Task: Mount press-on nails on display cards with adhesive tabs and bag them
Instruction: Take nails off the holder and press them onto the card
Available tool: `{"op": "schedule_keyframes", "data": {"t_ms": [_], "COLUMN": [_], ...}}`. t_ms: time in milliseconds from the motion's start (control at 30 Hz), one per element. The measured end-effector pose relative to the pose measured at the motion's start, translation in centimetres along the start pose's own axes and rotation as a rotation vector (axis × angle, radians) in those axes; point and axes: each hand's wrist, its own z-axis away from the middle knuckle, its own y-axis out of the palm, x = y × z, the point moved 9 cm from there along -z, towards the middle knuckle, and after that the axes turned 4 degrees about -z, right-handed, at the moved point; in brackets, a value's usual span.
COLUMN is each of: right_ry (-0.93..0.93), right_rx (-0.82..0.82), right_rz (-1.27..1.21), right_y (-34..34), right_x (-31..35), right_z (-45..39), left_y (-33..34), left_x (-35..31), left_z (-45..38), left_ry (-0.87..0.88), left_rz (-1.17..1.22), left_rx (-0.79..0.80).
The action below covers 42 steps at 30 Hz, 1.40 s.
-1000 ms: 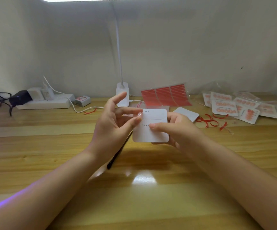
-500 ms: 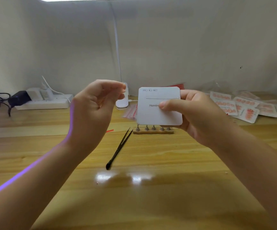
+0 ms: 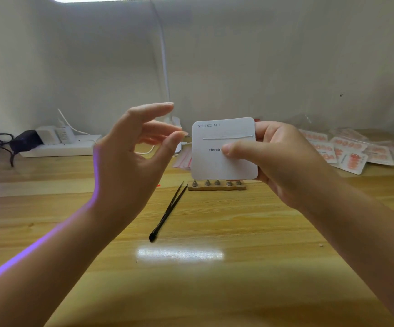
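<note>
My right hand [image 3: 283, 161] holds a white square display card with rounded corners [image 3: 217, 161] upright above the wooden counter [image 3: 215, 291], thumb pressed across its printed face and the other fingers curled behind its right edge. The card shows small size boxes marked XS, S and M along the top, a thin pale strip running across below them, and a word beginning "Handm" that my thumb partly covers. My left hand [image 3: 134, 156] hangs in the air just to the left of the card, apart from it, with fingers spread and loosely bent, the thumb and fingertips not quite meeting and nothing between them that I can make out. Below the card, on the counter, sits a small wooden strip with five metal cone-shaped studs [image 3: 217, 185], and just left of it lies a pair of black tweezers [image 3: 167, 212] with the points toward the strip and the closed end toward me. At the far right of the counter is a spread of clear bags holding cards with orange-pink press-on nails [image 3: 349, 152], overlapping one another near the wall. Behind the card, a few red-and-white sheets [image 3: 183, 159] peek out flat on the counter. At the back left a white power strip [image 3: 59, 147] lies along the wall with a black adapter [image 3: 23, 140] and white plugs in it, and the white base and thin stem of a desk lamp [image 3: 165, 67] rise behind my left fingers.
</note>
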Motion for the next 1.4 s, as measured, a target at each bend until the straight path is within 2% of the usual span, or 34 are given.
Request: {"op": "schedule_keyframes", "data": {"t_ms": [300,467,667,1000,1100,1300,1400], "right_ry": [-0.014,-0.043,-0.06,-0.049,-0.037,-0.014,0.005], "right_rx": [0.012,0.069,0.096,0.115,0.097,0.075,0.071], "right_rz": [0.051,0.01,-0.015,-0.05,-0.036,-0.078,-0.113], "right_y": [0.6,1.5,1.9,1.9,1.5,0.9,0.9], "right_x": [0.0,0.2,0.3,-0.1,-0.4,-1.0,-1.3], "right_z": [0.3,0.5,0.6,0.4,0.2,-0.2,-0.4], "left_y": [0.2,0.2,0.2,0.9,1.3,1.8,3.2], "left_x": [-1.5,-2.6,-2.7,-3.3,-2.6,1.4,1.8], "left_z": [0.4,0.9,1.0,1.3,1.1,0.9,1.5], "left_ry": [0.153,0.292,0.328,0.454,0.342,-0.222,-0.259], "left_rz": [-0.029,-0.17,-0.271,-0.346,-0.259,0.228,0.281], "left_rx": [0.009,-0.035,-0.064,-0.012,0.047,0.117,0.228]}}
